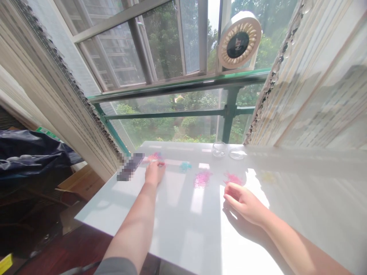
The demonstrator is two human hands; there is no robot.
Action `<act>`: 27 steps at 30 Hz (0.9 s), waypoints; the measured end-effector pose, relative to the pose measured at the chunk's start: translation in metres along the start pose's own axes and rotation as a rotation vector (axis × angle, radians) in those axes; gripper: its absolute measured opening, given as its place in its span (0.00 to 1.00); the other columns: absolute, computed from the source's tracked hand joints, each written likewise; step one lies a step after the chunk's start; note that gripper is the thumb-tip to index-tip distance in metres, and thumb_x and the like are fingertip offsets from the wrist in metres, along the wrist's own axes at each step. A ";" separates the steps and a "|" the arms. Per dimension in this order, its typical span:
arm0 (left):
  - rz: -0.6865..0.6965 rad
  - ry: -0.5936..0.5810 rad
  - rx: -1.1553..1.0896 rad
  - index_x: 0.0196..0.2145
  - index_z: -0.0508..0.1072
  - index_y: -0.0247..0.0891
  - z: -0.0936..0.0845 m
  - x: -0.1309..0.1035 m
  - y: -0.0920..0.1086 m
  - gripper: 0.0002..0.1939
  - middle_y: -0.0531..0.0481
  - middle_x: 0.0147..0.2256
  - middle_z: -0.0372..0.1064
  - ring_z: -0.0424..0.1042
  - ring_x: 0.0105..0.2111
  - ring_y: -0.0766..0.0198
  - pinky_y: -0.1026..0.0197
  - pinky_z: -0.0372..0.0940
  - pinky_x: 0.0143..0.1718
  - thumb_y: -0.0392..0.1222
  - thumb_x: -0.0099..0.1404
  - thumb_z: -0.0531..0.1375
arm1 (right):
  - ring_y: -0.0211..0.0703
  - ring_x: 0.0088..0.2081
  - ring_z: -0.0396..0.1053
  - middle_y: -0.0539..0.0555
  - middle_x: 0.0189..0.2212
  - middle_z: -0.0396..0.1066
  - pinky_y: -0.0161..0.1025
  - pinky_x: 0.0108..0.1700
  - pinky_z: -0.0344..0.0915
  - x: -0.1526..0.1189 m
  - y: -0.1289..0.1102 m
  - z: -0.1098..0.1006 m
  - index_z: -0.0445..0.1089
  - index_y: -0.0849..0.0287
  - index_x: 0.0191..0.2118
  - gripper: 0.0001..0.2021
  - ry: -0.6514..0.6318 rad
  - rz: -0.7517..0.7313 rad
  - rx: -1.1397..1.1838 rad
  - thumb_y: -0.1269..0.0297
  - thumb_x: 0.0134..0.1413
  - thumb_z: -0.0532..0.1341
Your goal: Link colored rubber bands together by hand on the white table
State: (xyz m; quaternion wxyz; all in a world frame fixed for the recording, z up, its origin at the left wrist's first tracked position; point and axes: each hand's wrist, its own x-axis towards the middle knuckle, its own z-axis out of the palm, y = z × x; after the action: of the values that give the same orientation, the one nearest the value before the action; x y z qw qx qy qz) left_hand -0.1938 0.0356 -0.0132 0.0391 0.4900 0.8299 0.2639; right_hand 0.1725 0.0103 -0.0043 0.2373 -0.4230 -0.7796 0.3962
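Note:
On the white table (pixel 177 214) lie small piles of thin, coloured loops or strands, too blurred to name. My left hand (pixel 155 173) reaches to the mixed orange, pink and blue pile (pixel 156 156), its fingers bent together at the near edge. Whatever they pinch is hidden. Just in front of the red-pink pile (pixel 233 178) is my right hand (pixel 245 202), fingers curled towards the thumb; I cannot make out anything between them. Between the hands sit a turquoise pile (pixel 185 166) and a magenta pile (pixel 202 179). A pale yellow pile (pixel 268 176) lies to the right.
A clear round container (pixel 219 149) and a clear shallow lid or dish (pixel 236 154) stand at the back edge. A pixelated dark object (pixel 130 167) lies at the left edge. Beyond are a green railing (pixel 172 114), a white fan (pixel 239 41) and curtains (pixel 312 84).

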 end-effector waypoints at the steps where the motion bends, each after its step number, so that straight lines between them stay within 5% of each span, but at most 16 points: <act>1: -0.012 -0.004 -0.010 0.36 0.76 0.39 0.000 0.001 -0.001 0.12 0.41 0.43 0.72 0.69 0.45 0.51 0.54 0.61 0.49 0.46 0.57 0.59 | 0.39 0.26 0.62 0.48 0.23 0.63 0.37 0.29 0.60 0.000 0.000 0.000 0.61 0.55 0.27 0.09 -0.002 -0.002 -0.001 0.59 0.56 0.53; 21: -0.037 0.021 -0.218 0.34 0.74 0.35 -0.006 -0.002 0.007 0.08 0.44 0.36 0.75 0.72 0.38 0.57 0.58 0.65 0.44 0.41 0.59 0.58 | 0.37 0.26 0.62 0.46 0.24 0.62 0.36 0.30 0.59 0.000 -0.001 0.000 0.59 0.55 0.28 0.09 -0.032 -0.004 0.008 0.60 0.59 0.52; 27: 0.080 0.016 -0.400 0.37 0.72 0.35 0.000 -0.015 0.025 0.12 0.45 0.36 0.75 0.73 0.36 0.61 0.61 0.66 0.41 0.44 0.60 0.57 | 0.36 0.24 0.60 0.46 0.23 0.61 0.36 0.29 0.59 0.001 0.000 0.001 0.59 0.56 0.28 0.10 -0.027 0.000 0.019 0.60 0.58 0.52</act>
State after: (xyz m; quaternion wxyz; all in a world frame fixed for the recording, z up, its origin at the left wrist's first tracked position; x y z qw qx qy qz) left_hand -0.1665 0.0326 -0.0047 0.1184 0.5029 0.7412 0.4285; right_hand 0.1715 0.0108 -0.0046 0.2309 -0.4156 -0.7787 0.4094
